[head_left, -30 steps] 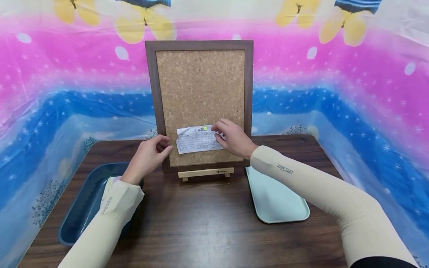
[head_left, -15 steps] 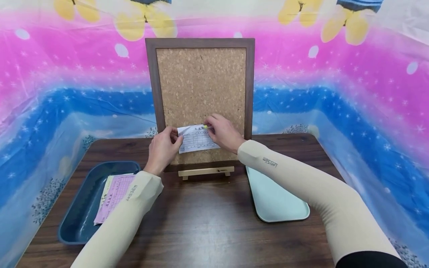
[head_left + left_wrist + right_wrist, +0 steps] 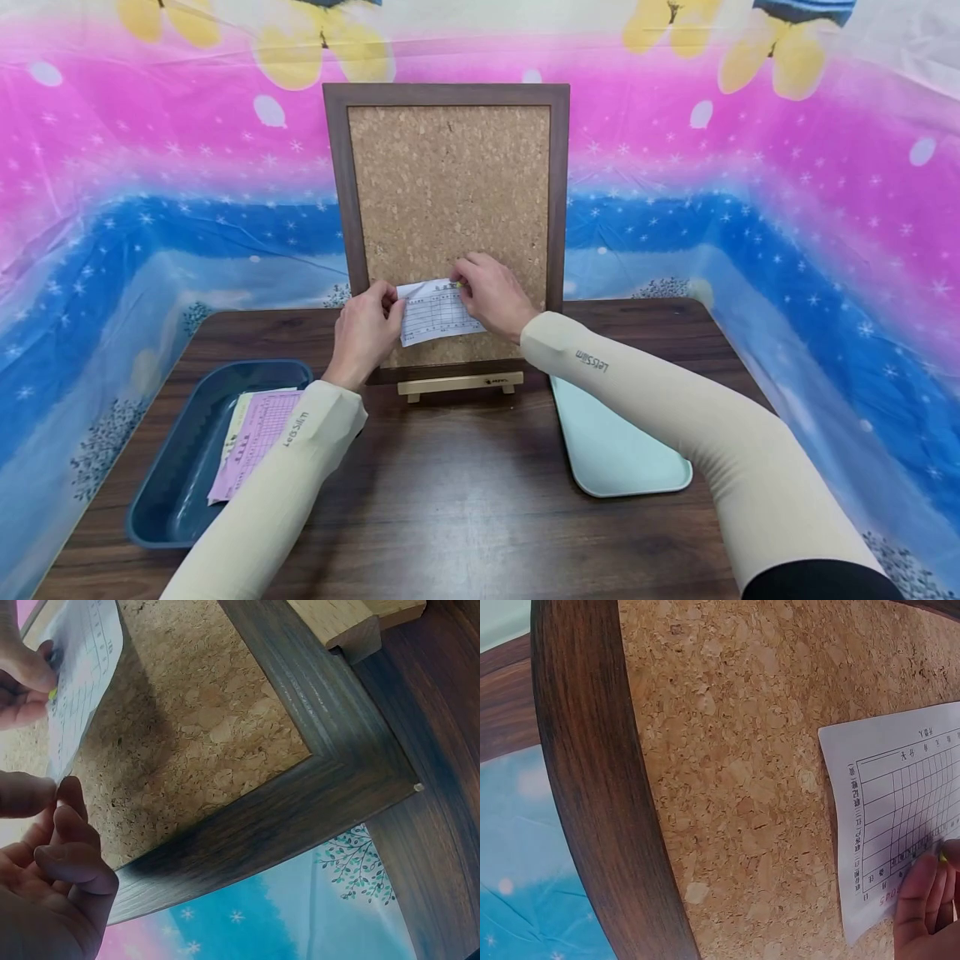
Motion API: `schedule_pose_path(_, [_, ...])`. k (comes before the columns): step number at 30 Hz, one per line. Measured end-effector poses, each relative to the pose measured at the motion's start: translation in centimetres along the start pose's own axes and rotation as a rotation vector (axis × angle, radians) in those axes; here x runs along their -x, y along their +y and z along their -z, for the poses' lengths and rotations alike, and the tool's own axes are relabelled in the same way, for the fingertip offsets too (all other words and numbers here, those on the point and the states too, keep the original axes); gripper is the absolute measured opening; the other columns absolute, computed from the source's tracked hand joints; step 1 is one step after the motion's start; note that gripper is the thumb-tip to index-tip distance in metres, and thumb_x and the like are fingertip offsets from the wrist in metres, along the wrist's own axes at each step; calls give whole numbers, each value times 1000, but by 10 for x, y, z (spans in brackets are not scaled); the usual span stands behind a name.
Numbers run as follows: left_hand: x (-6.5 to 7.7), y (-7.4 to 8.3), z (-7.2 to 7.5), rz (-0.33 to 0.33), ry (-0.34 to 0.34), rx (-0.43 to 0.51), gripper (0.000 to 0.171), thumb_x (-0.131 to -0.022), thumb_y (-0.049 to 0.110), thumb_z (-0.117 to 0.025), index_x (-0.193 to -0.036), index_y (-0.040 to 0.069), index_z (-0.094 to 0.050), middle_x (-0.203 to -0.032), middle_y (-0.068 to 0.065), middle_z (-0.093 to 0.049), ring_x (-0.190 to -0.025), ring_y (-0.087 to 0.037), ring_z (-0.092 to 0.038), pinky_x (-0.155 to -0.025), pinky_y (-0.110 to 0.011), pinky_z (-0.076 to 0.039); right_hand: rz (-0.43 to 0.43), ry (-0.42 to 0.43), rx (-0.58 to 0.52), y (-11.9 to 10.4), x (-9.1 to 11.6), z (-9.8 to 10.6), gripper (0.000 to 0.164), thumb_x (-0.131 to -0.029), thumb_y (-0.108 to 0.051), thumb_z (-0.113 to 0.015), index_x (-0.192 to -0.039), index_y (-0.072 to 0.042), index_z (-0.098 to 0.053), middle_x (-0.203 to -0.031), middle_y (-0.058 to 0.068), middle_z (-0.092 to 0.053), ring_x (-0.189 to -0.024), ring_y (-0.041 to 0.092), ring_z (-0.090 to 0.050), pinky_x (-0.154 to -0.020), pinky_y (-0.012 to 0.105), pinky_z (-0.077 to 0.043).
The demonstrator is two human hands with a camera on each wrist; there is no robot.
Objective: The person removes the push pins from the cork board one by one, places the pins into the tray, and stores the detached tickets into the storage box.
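Observation:
A white printed form slip (image 3: 431,315) lies against the lower part of a framed cork board (image 3: 450,183). My left hand (image 3: 363,335) pinches the slip's left edge between thumb and forefinger; in the left wrist view, that edge bends away from the cork. At the slip's top, my right hand (image 3: 497,298) pinches a small yellow push pin (image 3: 460,285), mostly covered by the fingertips. The right wrist view shows the slip's other end lying near the cork, with the right hand's fingers (image 3: 915,900) at the pin.
A small wooden easel stand (image 3: 461,385) holds up the board. To the left, a dark blue tray (image 3: 161,500) contains pink and pale yellow slips (image 3: 258,433). A pale green tray (image 3: 626,458) sits on the right of the brown table (image 3: 465,500). Patterned cloth hangs behind.
My left hand has moved right from the board's edge and taken hold of the slip's left edge. The right hand has shifted left along the slip onto the yellow push pin.

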State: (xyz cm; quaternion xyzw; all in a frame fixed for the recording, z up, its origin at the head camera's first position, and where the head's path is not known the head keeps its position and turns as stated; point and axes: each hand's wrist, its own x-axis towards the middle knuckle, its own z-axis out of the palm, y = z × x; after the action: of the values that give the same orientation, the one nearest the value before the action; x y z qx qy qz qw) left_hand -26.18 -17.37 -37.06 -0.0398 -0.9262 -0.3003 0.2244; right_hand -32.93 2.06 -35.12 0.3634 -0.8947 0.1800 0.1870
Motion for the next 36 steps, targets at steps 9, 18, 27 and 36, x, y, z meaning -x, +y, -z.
schedule_pose_path(9, [0, 0, 1, -3, -7, -3, 13, -95, 18, -56, -93, 5, -58, -82, -10, -63, -64, -24, -57, -57, -38, -42, -51, -15, 25, -5, -1, 2, 8, -87, -6, -64, -95, -8, -64, -92, 1, -57, -84, 15, -53, -74, 28, -43])
schedule_pose_path(18, [-1, 2, 2, 12, -12, -2, 13, -95, 19, -56, -93, 6, -58, -83, -9, -63, -66, -24, -57, -59, -38, -42, -49, 6, 17, -4, 0, 1, 6, -85, -4, -64, -87, -9, -64, -85, 0, -56, -78, 15, -52, -70, 28, -43])
schedule_pose_path(27, [-2, 3, 1, 13, -12, -7, 13, -95, 18, -56, -93, 6, -58, -85, -10, -64, -67, -24, -58, -59, -38, -42, -47, -31, 50, -6, 2, -1, 6, -83, -5, -65, -86, -10, -62, -84, 0, -57, -77, 14, -54, -71, 29, -45])
schedule_pose_path(36, [-1, 5, 4, 33, -27, 5, 12, -96, 17, -55, -94, 5, -57, -87, -11, -65, -70, -25, -58, -60, -39, -41, 17, 13, 6, -2, 7, -4, 5, -86, -3, -63, -86, -8, -60, -83, 1, -56, -76, 15, -52, -69, 29, -44])
